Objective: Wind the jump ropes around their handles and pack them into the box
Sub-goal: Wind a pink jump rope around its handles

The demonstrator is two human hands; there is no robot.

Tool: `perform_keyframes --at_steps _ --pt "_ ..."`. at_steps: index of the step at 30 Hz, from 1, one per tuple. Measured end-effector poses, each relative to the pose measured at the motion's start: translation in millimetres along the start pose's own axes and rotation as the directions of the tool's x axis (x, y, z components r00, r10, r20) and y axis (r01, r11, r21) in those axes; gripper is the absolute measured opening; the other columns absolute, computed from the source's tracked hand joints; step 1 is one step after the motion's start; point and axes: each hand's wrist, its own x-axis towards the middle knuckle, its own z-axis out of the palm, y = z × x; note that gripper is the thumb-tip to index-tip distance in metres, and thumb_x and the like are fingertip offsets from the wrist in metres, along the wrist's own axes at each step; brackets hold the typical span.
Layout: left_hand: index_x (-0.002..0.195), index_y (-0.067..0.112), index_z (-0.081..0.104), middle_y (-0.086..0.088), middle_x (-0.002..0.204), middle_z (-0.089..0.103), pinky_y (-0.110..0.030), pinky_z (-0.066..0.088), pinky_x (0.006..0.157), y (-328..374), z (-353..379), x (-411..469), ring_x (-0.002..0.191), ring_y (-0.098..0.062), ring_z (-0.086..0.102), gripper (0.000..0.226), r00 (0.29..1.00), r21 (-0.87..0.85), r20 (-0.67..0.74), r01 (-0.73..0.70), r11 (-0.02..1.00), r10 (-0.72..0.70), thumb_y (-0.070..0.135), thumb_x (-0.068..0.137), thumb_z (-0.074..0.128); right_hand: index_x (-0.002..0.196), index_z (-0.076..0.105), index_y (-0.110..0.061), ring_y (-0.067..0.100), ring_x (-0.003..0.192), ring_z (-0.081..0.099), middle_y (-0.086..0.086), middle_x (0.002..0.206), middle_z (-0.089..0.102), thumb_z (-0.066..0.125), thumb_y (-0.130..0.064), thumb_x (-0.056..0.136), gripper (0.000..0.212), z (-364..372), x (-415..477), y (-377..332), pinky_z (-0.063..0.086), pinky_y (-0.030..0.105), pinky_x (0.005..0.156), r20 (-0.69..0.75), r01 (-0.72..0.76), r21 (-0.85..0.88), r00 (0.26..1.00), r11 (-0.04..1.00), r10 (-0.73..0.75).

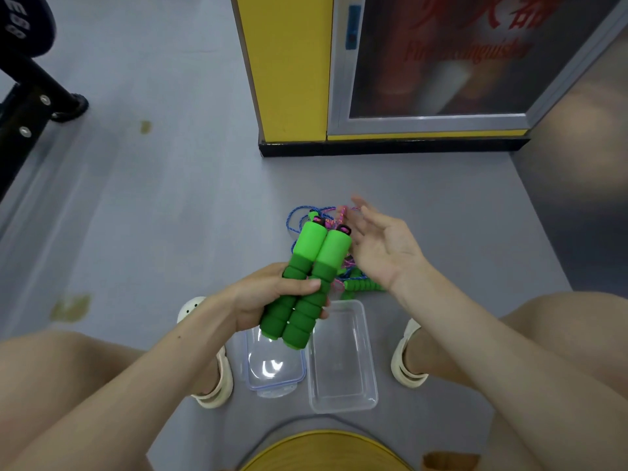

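1. Your left hand (268, 297) grips a pair of green ribbed foam jump-rope handles (307, 266) side by side, above the far left end of the clear rectangular plastic box (343, 368).
2. Your right hand (384, 246) is open and holds nothing, fingers loosely spread, beyond the box's far edge.
3. A tangle of blue and pink cords (336, 214) lies on the grey floor (153, 205) farther beyond the box.
4. Another green foam handle (365, 283) lies near the box's far edge.
5. A clear lid with a blue rim (272, 365) lies just left of the box.
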Motion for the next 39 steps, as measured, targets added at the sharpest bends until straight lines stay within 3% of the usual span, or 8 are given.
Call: perform_keyframes --at_steps 6,14,19,23,26,31,35,39 --pt "0.1 0.007 0.066 -0.017 0.092 0.07 -0.035 0.057 0.069 7 -4 -4 0.082 -0.031 0.07 0.06 0.99 -0.058 0.142 -0.006 0.998 0.014 0.033 0.052 0.091 0.103 0.063 -0.012 0.019 0.097 0.06 0.005 0.104 0.067 0.027 -0.04 0.101 0.046 6 -6 16 0.046 0.032 0.085 0.145 0.019 -0.322 0.989 0.947 0.03" --pt "0.102 0.008 0.065 -0.015 0.093 0.07 -0.036 0.058 0.075 5 -5 -4 0.082 -0.028 0.07 0.03 0.991 -0.011 -0.082 -0.11 0.994 0.109 0.018 0.074 0.064 0.075 0.062 -0.02 0.008 0.051 0.05 -0.006 0.059 0.059 0.03 -0.056 0.097 0.053 1 -1 10 0.033 0.025 0.055 -0.033 0.024 -0.825 0.995 0.564 -0.09" --pt "0.103 0.009 0.065 -0.015 0.097 0.07 -0.039 0.056 0.082 6 -10 -5 0.089 -0.03 0.067 0.031 0.962 0.009 -0.185 -0.203 0.979 0.201 0.02 0.074 0.066 0.099 0.067 -0.024 0.004 0.054 0.051 -0.002 0.086 0.064 0.045 -0.043 0.097 0.029 4 -6 -1 0.036 0.019 0.05 0.142 0.126 -0.857 0.99 0.5 -0.005" --pt "0.103 0.008 0.064 -0.016 0.096 0.07 -0.038 0.057 0.079 13 -12 -8 0.085 -0.029 0.069 0.026 0.96 0.064 -0.175 -0.211 0.975 0.219 0.009 0.078 0.069 0.093 0.066 -0.017 0.01 0.06 0.054 -0.006 0.066 0.066 0.06 -0.015 0.091 0.006 3 -11 -11 0.04 0.02 0.058 0.263 0.248 -0.898 0.965 0.363 -0.006" --pt "0.104 0.009 0.062 -0.016 0.096 0.068 -0.037 0.057 0.077 14 -12 -4 0.084 -0.028 0.068 0.018 0.94 0.032 -0.273 -0.203 0.979 0.204 0.008 0.086 0.062 0.087 0.068 -0.014 0.007 0.067 0.059 -0.001 0.066 0.069 0.054 -0.013 0.095 0.016 3 -13 -6 0.044 0.022 0.075 0.242 0.233 -0.908 0.97 0.348 -0.017" --pt "0.101 0.009 0.063 -0.013 0.09 0.07 -0.034 0.059 0.072 16 -9 -6 0.083 -0.027 0.069 0.014 0.944 -0.017 -0.257 -0.218 0.976 0.206 0.01 0.087 0.06 0.109 0.049 -0.011 0.012 0.045 0.058 0.008 0.062 0.063 0.048 -0.006 0.097 0.013 4 -12 -9 0.048 0.02 0.045 0.179 0.202 -0.854 0.979 0.479 -0.095" --pt "0.099 0.008 0.064 -0.012 0.088 0.071 -0.03 0.057 0.065 13 -6 -6 0.079 -0.025 0.07 0.015 0.952 -0.092 -0.243 -0.213 0.973 0.186 0.012 0.084 0.06 0.087 0.047 -0.017 0.01 0.048 0.062 0.012 0.098 0.059 0.046 0.006 0.093 0.024 -1 -11 1 0.047 0.021 0.041 0.252 0.272 -0.931 0.961 0.245 -0.11" --pt "0.1 0.008 0.064 -0.011 0.087 0.072 -0.03 0.057 0.065 16 -8 -7 0.079 -0.024 0.071 0.025 0.953 -0.136 -0.251 -0.205 0.969 0.166 0.018 0.076 0.063 0.085 0.062 -0.016 0.011 0.048 0.058 0.011 0.091 0.065 0.061 -0.002 0.088 0.015 -2 -8 -3 0.054 0.026 0.051 0.303 0.346 -0.918 0.927 0.193 -0.219"
